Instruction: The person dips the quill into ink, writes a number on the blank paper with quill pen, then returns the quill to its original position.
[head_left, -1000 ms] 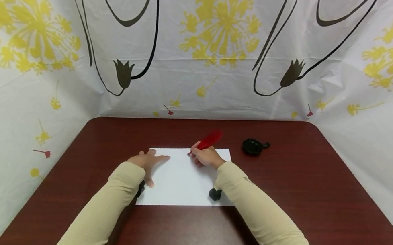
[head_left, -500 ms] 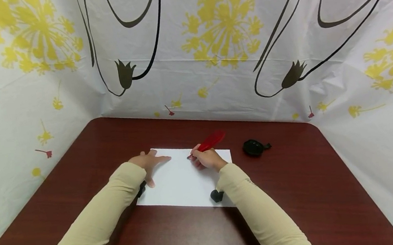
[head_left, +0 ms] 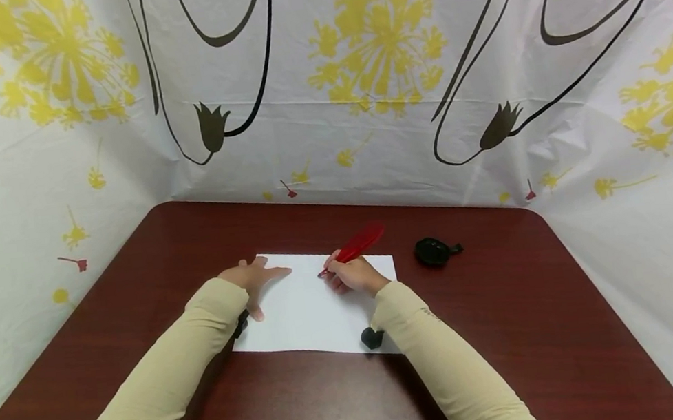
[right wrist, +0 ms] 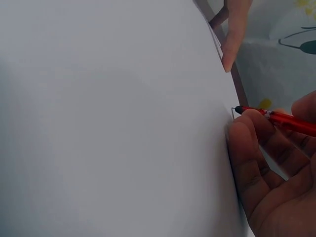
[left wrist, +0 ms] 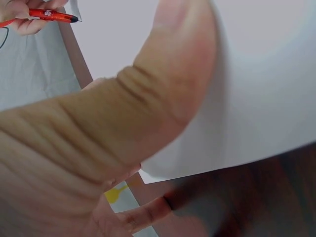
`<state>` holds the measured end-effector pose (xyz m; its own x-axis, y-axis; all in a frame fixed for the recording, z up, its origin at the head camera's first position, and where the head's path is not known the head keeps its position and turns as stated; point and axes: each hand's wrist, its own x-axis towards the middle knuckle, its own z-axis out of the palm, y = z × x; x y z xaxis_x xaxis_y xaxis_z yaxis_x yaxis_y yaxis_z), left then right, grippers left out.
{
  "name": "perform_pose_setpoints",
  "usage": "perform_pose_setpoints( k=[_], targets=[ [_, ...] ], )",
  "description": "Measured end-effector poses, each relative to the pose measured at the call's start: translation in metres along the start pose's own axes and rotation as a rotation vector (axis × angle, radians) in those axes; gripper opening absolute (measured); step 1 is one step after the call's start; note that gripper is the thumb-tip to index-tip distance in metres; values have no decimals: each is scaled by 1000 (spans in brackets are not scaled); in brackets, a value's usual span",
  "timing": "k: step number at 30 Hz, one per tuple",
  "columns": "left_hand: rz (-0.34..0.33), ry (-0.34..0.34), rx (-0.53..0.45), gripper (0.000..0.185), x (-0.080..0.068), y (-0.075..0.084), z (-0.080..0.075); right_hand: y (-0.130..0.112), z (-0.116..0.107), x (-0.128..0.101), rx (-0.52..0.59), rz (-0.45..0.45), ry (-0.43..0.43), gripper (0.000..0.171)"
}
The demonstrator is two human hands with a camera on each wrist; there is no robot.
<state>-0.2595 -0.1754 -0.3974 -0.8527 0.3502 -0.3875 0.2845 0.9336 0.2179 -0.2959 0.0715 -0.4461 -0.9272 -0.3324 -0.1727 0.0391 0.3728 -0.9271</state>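
We take it from the largest down. The dark red tabletop [head_left: 512, 328] fills the lower half of the head view, walled in by a white curtain [head_left: 361, 96] printed with yellow flowers and black stems. A white sheet of paper [head_left: 304, 310] lies at the centre. At about three o'clock from it, well apart, sits a small black ink pot [head_left: 435, 251] (that is our guess; it is too small to be sure).

Our left hand [head_left: 253, 278] lies flat at the sheet's ten o'clock corner, fingers [right wrist: 233, 34] released and spread, pinning the paper. Our right hand [head_left: 353, 274] rests at one o'clock on the sheet, its fingers [right wrist: 252, 158] grasping a red feather pen [head_left: 356, 246]; the plume tilts away toward two o'clock and the dark tip [right wrist: 238, 109] touches the paper, where the right wrist view shows a short faint line.

We judge that writing has only just begun, since the rest of the sheet shows blank. The next stroke calls for steady light pressure on the tip while the left hand keeps the paper from sliding.
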Motion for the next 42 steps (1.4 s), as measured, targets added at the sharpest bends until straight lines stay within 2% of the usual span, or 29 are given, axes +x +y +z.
perform_pose_setpoints(
  k=[6,12,19,27,33,42],
  targets=[
    [5,0,20,109,1,-3,1,-2,2,-4,-11,-1,-28,19],
    [-9,-18,16,109,0,0,-3,-1,1,-5,-12,-2,-27,19],
    [-63,-68,54,104,-1,4,-8,-2,1,-5,-24,8,-41,20],
    [-34,-47,3,102,12,0,1,-3,-2,-6,-32,10,-31,19],
    [-42,-44,8,102,9,2,6,-3,2,-10,-29,29,-60,19],
    [-48,-25,-3,102,10,0,7,-2,3,-14,-33,0,-58,17]
  ],
)
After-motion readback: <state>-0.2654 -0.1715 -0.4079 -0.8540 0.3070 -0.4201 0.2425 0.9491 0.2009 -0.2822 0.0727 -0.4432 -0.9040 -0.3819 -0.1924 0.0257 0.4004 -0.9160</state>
